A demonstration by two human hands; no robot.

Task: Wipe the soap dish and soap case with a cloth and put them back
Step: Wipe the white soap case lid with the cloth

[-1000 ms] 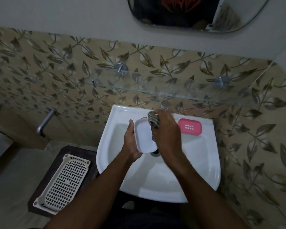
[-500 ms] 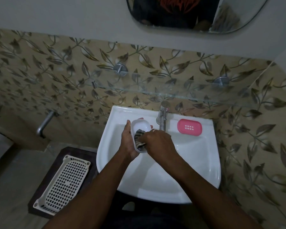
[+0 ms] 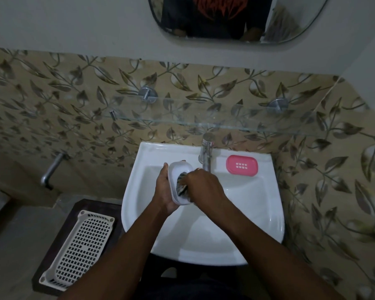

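Observation:
My left hand [image 3: 164, 191] grips a white soap case [image 3: 176, 171] from its left side, holding it above the white sink [image 3: 258, 202] with its hollow side facing up. My right hand [image 3: 204, 184] presses a dark striped cloth [image 3: 181, 184] into the hollow of the case. A pink soap dish [image 3: 242, 165] with small drain holes lies on the sink's back ledge, right of the tap [image 3: 206, 151]. The lower part of the case is hidden by the cloth and my right hand.
A glass shelf [image 3: 204, 124] on two metal brackets runs along the leaf-patterned wall above the sink. A mirror [image 3: 236, 20] hangs higher up. On a dark stool at lower left lies a white perforated tray [image 3: 78, 247]. A metal pipe [image 3: 52, 169] sticks out of the left wall.
One second ago my right hand held the cloth above the case's back; the case has since turned hollow side up and the cloth now rubs inside it.

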